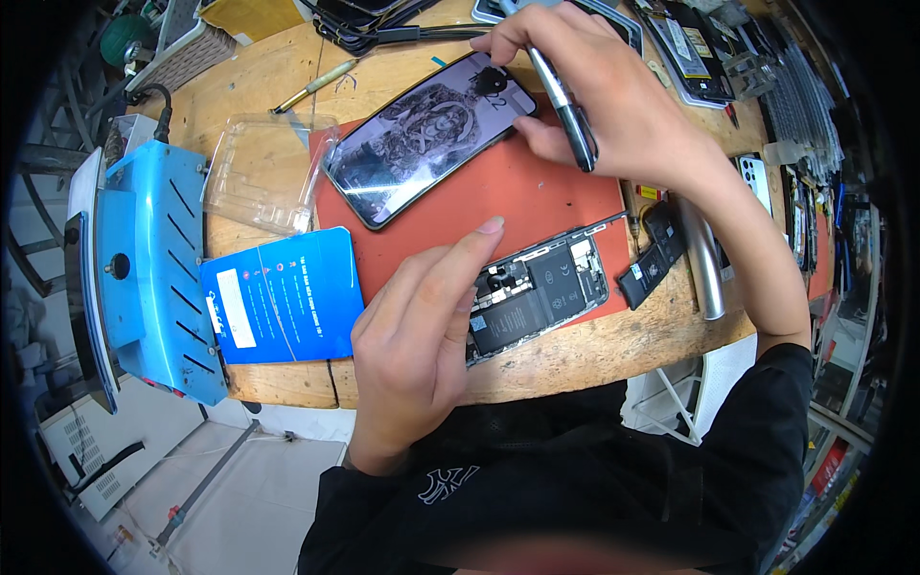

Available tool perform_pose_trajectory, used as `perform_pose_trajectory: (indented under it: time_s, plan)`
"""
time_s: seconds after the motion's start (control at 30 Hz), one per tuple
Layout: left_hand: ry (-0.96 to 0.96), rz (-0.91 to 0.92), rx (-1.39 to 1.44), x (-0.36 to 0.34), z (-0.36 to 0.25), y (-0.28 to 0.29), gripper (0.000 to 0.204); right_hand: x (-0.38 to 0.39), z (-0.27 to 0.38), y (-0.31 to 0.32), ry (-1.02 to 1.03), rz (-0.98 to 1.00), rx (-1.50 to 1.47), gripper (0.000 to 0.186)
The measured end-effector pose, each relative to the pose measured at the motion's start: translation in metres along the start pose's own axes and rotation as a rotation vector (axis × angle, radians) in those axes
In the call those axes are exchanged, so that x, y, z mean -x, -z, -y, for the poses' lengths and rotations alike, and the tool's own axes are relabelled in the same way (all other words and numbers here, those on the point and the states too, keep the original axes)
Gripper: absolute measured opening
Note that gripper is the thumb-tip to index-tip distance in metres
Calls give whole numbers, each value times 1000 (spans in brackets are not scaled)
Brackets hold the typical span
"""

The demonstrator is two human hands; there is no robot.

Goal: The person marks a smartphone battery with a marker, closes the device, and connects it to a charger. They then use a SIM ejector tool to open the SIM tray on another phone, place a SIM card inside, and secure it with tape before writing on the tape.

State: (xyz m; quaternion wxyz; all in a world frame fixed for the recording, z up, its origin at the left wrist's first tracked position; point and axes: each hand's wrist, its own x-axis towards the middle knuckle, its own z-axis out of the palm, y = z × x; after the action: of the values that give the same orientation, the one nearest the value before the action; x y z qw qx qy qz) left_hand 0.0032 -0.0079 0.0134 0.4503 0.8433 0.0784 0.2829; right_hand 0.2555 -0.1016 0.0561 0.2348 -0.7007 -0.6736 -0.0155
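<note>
My right hand [613, 105] holds a silver and black pen [565, 105] between its fingers. Its thumb and fingertips reach around the upper right end of a smartphone [422, 139] with a lit screen, lying on a red mat [565, 196]. Close to me lies an opened phone [541, 297], its battery and circuit parts exposed. My left hand [412, 335] is over this phone's left end, with its fingers stretched out and covering that part. Whether it touches the phone I cannot tell.
At left are a blue slotted device [158, 268], a blue printed card [287, 302] and a clear plastic tray [259, 182]. A brush-like tool [311, 88] lies at the back. Loose batteries [654, 254] and a metal tube [702, 264] lie right. More phones and parts crowd the far right.
</note>
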Motion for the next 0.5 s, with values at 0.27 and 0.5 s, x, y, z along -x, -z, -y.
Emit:
perform_pose_trajectory:
  time_s: [0.27, 0.5]
  plan:
    - [-12, -5, -8, -1, 0, -1, 40, -12, -2, 11, -78, 235, 32, 57]
    - [-14, -6, -9, -1, 0, -1, 39, -19, -18, -18, 61, 219, -102, 55]
